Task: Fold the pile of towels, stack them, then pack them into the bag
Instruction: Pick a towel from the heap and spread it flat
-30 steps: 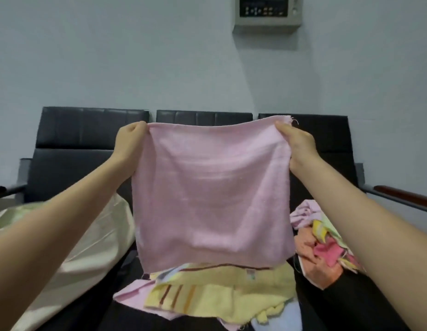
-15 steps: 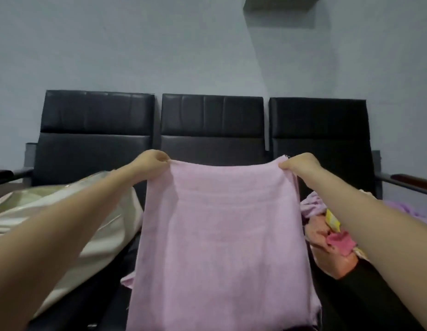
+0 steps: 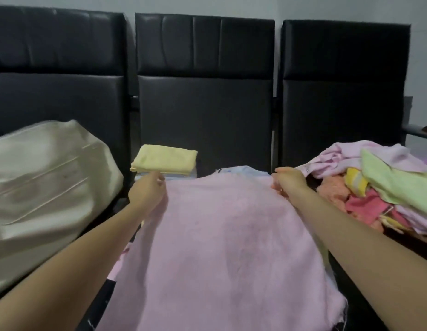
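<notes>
A pink towel lies spread flat over the middle seat, covering other towels beneath it. My left hand pinches its far left corner and my right hand pinches its far right corner. Behind the left hand sits a small stack of folded towels with a yellow one on top. A loose pile of unfolded towels, pink, green, yellow and orange, fills the right seat. A cream bag lies on the left seat.
Three black padded chairs stand in a row against a grey wall. An armrest juts out at the far right edge.
Both hands have lowered the pink towel from hanging upright in the air to lying flat on the middle seat. My view has tilted downward, bringing the folded stack into sight.
</notes>
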`<control>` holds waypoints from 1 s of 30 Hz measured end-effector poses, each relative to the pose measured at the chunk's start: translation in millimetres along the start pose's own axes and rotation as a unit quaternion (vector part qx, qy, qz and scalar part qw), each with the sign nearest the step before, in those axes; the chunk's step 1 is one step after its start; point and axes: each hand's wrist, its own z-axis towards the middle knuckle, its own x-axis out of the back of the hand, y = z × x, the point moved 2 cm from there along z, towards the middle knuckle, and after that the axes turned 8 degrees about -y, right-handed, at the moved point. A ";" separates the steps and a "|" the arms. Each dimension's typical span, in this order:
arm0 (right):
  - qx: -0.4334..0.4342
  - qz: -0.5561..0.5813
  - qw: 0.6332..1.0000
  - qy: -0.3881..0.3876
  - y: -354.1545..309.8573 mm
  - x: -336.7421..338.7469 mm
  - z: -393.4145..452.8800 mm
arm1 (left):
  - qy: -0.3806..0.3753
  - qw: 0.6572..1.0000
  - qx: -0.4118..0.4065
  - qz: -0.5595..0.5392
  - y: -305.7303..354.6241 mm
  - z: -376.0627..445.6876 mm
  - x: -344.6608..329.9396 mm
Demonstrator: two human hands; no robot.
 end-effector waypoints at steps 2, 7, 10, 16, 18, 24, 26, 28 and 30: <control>0.033 -0.024 0.999 0.006 16.7 -2.6 3.8 | -0.039 0.999 0.006 0.010 -3.2 -0.9 -11.8; 0.065 -0.038 0.996 0.038 23.6 12.2 -5.8 | -0.030 0.999 -0.026 -0.022 3.1 -9.3 -6.4; 0.053 -0.043 0.997 0.025 24.0 23.9 -32.2 | -0.034 0.996 -0.048 -0.074 30.5 -28.5 11.8; 0.027 -0.096 0.994 -0.042 39.2 41.9 -92.2 | -0.098 0.966 -0.188 -0.148 104.1 -131.9 34.4; -0.003 -0.068 0.995 -0.073 44.9 49.4 -110.1 | -0.175 0.947 -0.234 -0.134 116.1 -169.5 28.7; -0.065 0.080 0.986 -0.132 56.1 61.8 -150.8 | -0.282 0.895 -0.344 0.014 114.9 -235.9 9.4; -0.086 0.085 0.972 -0.203 59.8 59.8 -162.1 | -0.274 0.886 -0.372 0.029 108.5 -241.8 7.6; -0.103 0.052 0.952 -0.284 63.3 58.3 -174.5 | -0.243 0.882 -0.401 0.047 100.0 -244.9 5.8; -0.102 -0.005 0.945 -0.311 66.9 59.8 -184.2 | -0.205 0.877 -0.429 0.075 89.7 -250.7 2.2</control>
